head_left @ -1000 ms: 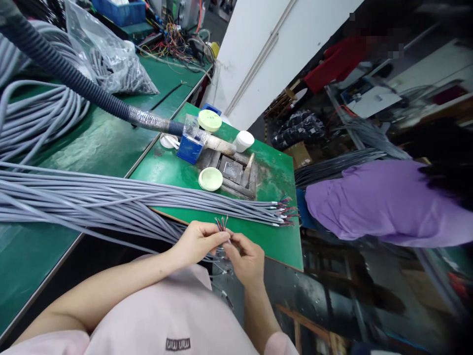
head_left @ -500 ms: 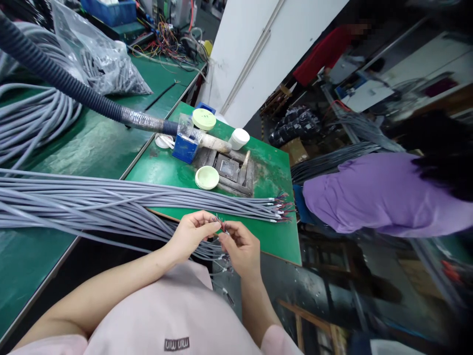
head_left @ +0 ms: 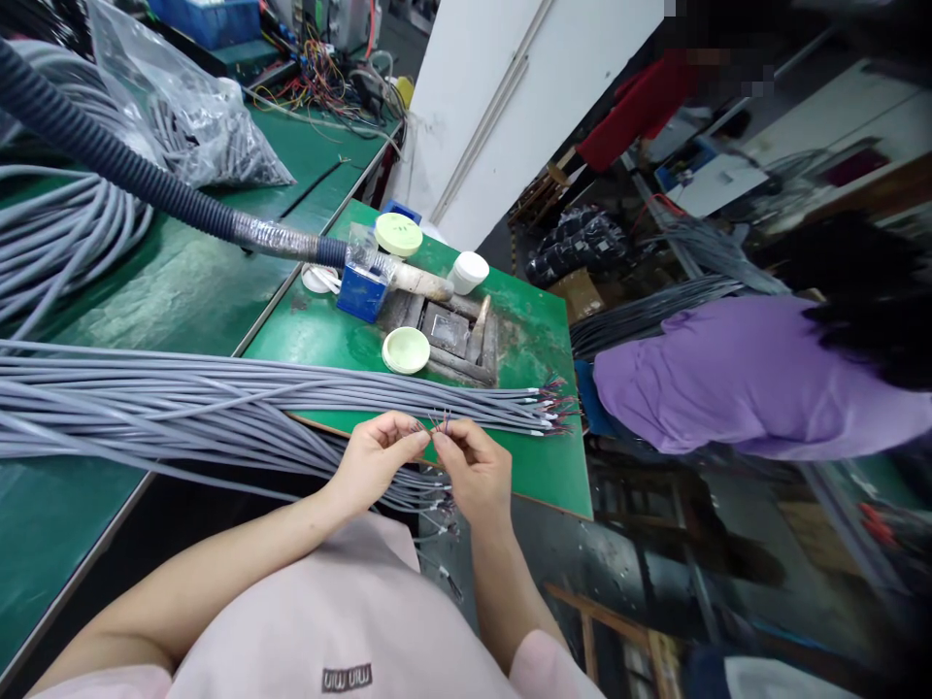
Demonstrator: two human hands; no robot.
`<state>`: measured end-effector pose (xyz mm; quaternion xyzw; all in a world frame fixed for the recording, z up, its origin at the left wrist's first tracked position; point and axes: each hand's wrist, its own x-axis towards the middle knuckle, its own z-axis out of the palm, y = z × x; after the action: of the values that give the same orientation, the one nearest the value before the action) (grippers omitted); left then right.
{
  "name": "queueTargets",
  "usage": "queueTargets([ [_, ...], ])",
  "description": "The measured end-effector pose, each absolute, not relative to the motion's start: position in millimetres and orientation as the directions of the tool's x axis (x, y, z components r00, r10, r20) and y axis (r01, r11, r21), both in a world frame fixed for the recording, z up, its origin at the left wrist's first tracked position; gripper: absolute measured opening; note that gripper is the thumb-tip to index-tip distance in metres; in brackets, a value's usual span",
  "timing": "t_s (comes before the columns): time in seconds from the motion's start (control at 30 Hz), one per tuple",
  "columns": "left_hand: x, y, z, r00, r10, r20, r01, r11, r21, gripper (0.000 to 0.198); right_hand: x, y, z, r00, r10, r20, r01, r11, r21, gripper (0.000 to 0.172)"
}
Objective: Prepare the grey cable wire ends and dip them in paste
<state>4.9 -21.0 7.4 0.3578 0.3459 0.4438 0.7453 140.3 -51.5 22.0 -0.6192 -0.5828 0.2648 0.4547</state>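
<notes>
Head cam, L hand (head_left: 375,461) pinching thin wires (head_left: 440,421), R hand (head_left: 473,473) too

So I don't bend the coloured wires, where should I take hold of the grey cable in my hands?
Best hold the grey cable by its round sheath, just behind the coloured wires, coming from the near side, under your left hand. The sheath looks thicker and stiffer, while the thin wires fan out loosely at the end, so they probably bend easily.

The single head-worn camera sits above the person's chest (head_left: 342,621) and faces forward and down (frame visibly tilted). The left hand (head_left: 375,461) and right hand (head_left: 473,473) lie close in the near field; the green workbench (head_left: 524,340) extends far.
</notes>
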Motion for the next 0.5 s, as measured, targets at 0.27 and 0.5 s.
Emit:
queueTargets([
  [0.27,8.9,-16.7,1.7,0.383,0.904,-0.192,-0.479,0.371,0.795,0.024,141.7,-47.9,26.3,0.18,0.974,0.138,0.456,0.041,-0.889,0.016],
  [0.5,12.0,-15.6,-3.2,0.39,0.891,-0.231,-0.536,0.424,0.73,0.023,145.5,-44.9,22.3,0.202,0.975,0.091,0.374,0.009,-0.927,0.016],
])
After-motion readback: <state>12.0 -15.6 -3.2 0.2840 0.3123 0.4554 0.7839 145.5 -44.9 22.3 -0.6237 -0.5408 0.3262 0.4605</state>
